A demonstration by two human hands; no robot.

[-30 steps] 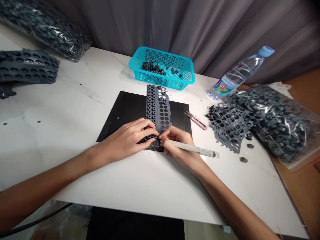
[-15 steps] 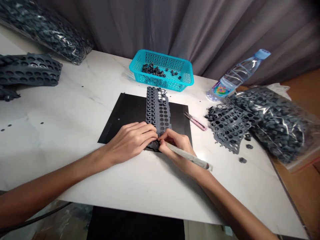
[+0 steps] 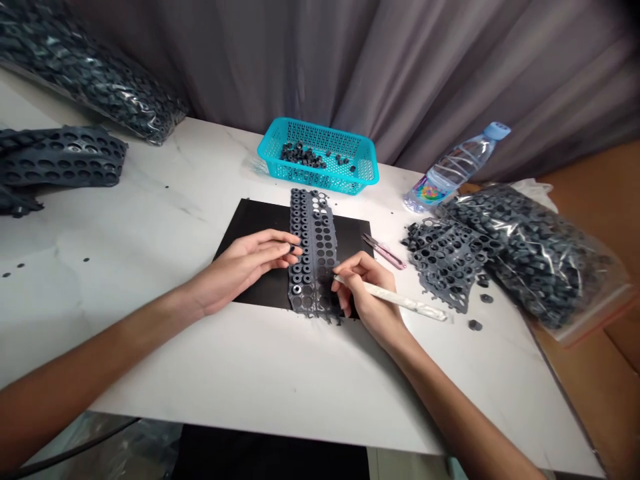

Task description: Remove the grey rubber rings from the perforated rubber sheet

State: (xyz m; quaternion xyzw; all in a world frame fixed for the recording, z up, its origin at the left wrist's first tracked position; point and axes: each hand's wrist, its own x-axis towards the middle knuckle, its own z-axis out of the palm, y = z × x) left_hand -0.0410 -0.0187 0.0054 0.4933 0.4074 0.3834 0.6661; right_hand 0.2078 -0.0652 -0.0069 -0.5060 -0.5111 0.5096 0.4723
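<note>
A long grey rubber strip (image 3: 314, 253) full of round holes and small rings lies lengthwise on a black mat (image 3: 256, 235). My left hand (image 3: 245, 265) rests on the mat at the strip's left edge, its fingertips pinching a small dark ring (image 3: 292, 249). My right hand (image 3: 361, 288) is at the strip's right edge, closed around a white taped tool (image 3: 395, 298) whose tip touches the strip.
A teal basket (image 3: 323, 175) with several loose rings stands behind the mat. Pink snips (image 3: 383, 251), a water bottle (image 3: 453, 166), a scrap heap (image 3: 443, 259) and a bagged pile (image 3: 530, 250) lie to the right. More strips (image 3: 60, 159) and a bag (image 3: 85, 70) sit far left.
Both hands have drawn apart from the strip's near end. The left hand moved up the strip's left side with a ring; the right hand shifted right with the tool.
</note>
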